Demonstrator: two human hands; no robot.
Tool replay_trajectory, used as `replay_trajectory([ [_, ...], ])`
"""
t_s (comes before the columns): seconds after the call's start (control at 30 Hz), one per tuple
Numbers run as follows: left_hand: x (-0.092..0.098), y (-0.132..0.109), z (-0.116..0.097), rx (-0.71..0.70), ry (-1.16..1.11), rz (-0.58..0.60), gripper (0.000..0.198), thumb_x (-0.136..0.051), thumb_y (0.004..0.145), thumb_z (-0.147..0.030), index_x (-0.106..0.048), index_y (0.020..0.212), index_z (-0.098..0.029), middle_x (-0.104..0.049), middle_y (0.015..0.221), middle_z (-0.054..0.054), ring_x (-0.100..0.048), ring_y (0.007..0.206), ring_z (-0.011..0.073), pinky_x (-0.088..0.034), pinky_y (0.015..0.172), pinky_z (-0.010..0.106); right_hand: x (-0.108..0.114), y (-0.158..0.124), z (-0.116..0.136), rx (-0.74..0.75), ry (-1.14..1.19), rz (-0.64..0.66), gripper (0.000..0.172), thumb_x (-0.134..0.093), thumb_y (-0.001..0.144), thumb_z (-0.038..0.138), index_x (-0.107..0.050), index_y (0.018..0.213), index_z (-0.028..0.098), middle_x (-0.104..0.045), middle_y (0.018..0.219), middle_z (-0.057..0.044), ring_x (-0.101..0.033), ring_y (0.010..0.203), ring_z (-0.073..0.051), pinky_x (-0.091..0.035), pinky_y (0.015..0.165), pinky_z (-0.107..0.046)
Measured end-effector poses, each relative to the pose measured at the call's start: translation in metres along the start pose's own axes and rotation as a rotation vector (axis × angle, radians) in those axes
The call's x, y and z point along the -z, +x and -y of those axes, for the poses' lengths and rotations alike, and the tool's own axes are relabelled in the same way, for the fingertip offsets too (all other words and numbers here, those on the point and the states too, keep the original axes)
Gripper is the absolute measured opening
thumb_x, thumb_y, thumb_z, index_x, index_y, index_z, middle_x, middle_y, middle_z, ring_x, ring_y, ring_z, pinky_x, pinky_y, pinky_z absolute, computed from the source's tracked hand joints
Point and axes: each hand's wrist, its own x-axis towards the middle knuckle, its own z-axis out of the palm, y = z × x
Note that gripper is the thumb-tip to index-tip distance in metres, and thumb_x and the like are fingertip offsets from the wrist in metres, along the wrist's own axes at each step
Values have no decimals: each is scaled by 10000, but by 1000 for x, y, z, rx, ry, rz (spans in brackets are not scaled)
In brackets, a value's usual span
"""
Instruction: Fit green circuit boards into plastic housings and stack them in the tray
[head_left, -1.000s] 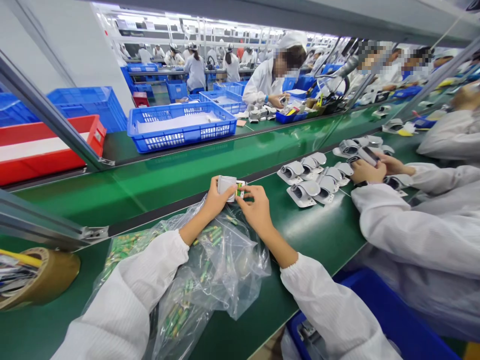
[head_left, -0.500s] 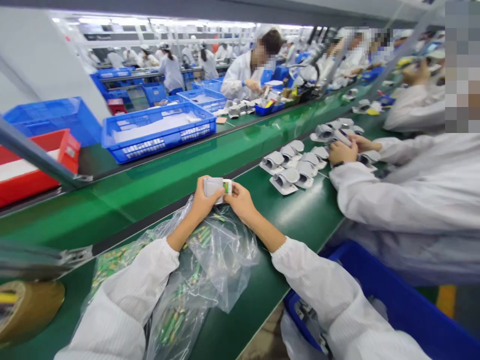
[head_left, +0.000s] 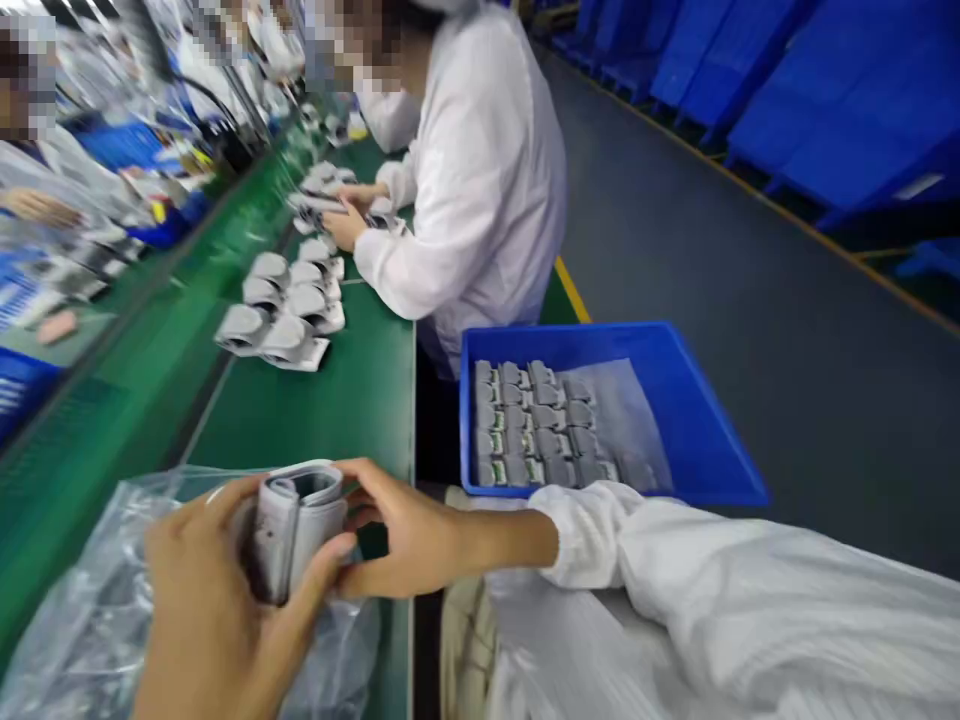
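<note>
Both the left hand [head_left: 210,610] and right hand [head_left: 409,540] clamp one grey-white device [head_left: 289,530], lower left of frame, over a clear bag [head_left: 82,600] on the green counter [head_left: 352,400].

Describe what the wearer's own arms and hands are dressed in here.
Both hands are bare, with no gloves: left hand, right hand. The right arm wears a loose, crinkled white sleeve, gathered into a cuff at the wrist. The left wrist is cut off by the picture's edge, so no sleeve shows there.
</note>
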Motion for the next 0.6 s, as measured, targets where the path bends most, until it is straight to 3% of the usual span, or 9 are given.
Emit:
replay_trajectory([
  [0.1, -34, -23, -30, -10, -76, 138, 665, -712, 847, -693, -644, 1411, -348, -672, 1281, 144, -676, 1194, 454, -644, 898, 644, 22, -62, 15, -207, 153, -31, 1113, -1119, 562, 464, -489, 1464, 300, -616, 1465, -71, -671, 1323, -250, -568, 1164, -432],
  [0.2, -49, -33, -55, -16, -210, 334, 610, -662, 912, -625, -630, 1459, -357, -710, 1271, 142, -723, 1120, 423, -655, 864, 597, 44, -92, 22, -302, 145, -142, 862, -1047, 698, 557, -552, 1348, 283, -694, 1269, -33, -711, 1145, -212, -605, 1026, -386],
  [0.27, -54, -30, -63, -36, -297, 446, 588, -636, 928, -624, -618, 1465, -385, -760, 1239, 112, -762, 1041, 397, -659, 807, 547, 73, -104, 18, -290, 21, -215, 724, -984, 769, 606, -602, 1282, 267, -711, 1143, -19, -707, 1027, -201, -604, 926, -362],
  [0.37, -63, -22, -54, -9, -247, 463, 544, -577, 932, -712, -626, 1399, -437, -820, 1116, 27, -801, 897, 367, -620, 667, 486, 151, -130, 4, -259, -315, -420, 643, -948, 769, 608, -673, 1224, 246, -723, 1106, -28, -703, 995, -225, -595, 902, -374],
  [0.47, -72, -18, -25, 91, -64, 423, 521, -486, 906, -818, -693, 1216, -454, -806, 885, -40, -761, 677, 351, -503, 546, 442, 251, -174, -6, -391, -751, -809, 477, -885, 817, 498, -715, 1152, 204, -735, 1147, -76, -695, 1079, -272, -589, 944, -411],
  [0.53, -77, -19, -2, 161, -17, 415, 476, -458, 908, -816, -714, 1122, -476, -789, 828, -71, -728, 620, 338, -497, 578, 444, 308, -207, -8, -639, -1076, -969, 399, -886, 818, 387, -741, 1121, 171, -729, 1259, -127, -663, 1223, -284, -545, 1034, -374],
  [0.6, -81, -22, 16, 207, -30, 405, 406, -466, 913, -784, -718, 1075, -509, -797, 857, -99, -731, 653, 339, -532, 662, 477, 347, -237, -10, -922, -1205, -1037, 307, -869, 856, 336, -760, 1056, 130, -748, 1225, -181, -645, 1273, -297, -517, 1046, -333],
])
